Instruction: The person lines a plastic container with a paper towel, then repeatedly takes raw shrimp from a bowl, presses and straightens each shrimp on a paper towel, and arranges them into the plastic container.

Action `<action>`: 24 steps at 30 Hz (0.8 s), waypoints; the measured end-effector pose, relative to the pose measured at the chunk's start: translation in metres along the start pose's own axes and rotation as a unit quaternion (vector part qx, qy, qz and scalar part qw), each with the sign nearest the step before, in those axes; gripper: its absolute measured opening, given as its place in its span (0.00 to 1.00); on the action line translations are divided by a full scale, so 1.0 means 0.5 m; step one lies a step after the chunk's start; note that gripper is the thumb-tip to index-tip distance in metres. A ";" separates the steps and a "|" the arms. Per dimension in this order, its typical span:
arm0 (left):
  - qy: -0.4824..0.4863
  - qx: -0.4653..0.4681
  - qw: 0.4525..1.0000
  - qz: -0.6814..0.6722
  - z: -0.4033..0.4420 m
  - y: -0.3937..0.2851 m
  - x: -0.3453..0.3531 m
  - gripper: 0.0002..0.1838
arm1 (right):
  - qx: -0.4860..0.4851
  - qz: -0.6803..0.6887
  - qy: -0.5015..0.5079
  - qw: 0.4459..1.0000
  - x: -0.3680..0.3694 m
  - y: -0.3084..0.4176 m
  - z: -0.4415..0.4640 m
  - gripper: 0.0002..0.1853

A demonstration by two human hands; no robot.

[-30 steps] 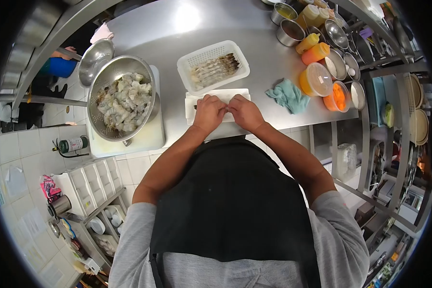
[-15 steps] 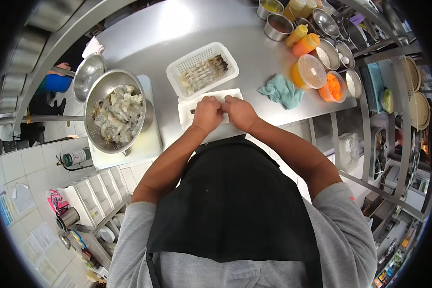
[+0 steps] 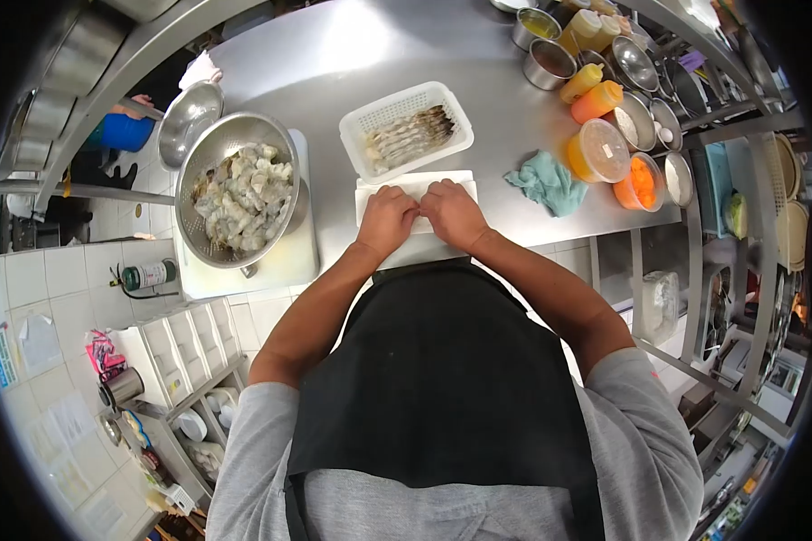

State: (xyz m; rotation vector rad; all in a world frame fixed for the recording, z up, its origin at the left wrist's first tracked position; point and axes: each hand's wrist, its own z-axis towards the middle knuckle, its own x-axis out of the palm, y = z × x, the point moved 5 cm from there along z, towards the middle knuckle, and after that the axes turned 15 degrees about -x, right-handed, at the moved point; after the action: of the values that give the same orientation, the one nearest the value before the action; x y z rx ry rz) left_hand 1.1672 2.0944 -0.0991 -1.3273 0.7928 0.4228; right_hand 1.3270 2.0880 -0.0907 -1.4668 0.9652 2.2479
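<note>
My left hand [image 3: 388, 219] and my right hand [image 3: 453, 215] meet over a small white board [image 3: 415, 184] at the table's near edge. Their fingertips are pinched together, and whatever lies between them is too small and hidden to name. Just beyond the board stands a white perforated basket [image 3: 460, 122] with a row of peeled shrimp [image 3: 410, 137], dark tails to the right. To the left, a steel colander [image 3: 189, 167] heaped with greyish shrimp [image 3: 248, 198] rests on a white cutting board [image 3: 305, 243].
A teal cloth [image 3: 548, 183] lies right of the basket. Tubs, steel pots and squeeze bottles [image 3: 597, 101] crowd the right end, including an orange-filled tub [image 3: 641, 185]. A steel bowl [image 3: 189, 122] sits behind the colander. Metal shelving [image 3: 686, 298] borders the right side.
The camera view has turned slightly, so the tabletop things appear farther right. Both hands stay pinched together over the white board. A dark bit beside my left hand no longer shows.
</note>
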 end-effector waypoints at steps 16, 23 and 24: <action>0.018 -0.025 0.999 -0.010 -0.012 0.033 -0.049 0.05 | -0.015 0.037 -0.051 0.998 -0.014 0.021 0.021 0.05; -0.004 0.004 1.000 0.004 -0.016 0.048 -0.038 0.05 | -0.014 0.048 0.008 0.999 0.029 0.012 0.043 0.05; -0.003 0.005 1.000 0.006 -0.016 0.050 -0.037 0.06 | -0.017 0.043 0.014 0.999 0.032 0.012 0.044 0.05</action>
State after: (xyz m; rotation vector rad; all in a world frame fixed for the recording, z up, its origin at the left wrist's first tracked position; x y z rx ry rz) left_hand 1.1355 2.0950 -0.1033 -1.3113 0.7962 0.4308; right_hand 1.3013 2.0966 -0.0971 -1.5021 1.0216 2.3217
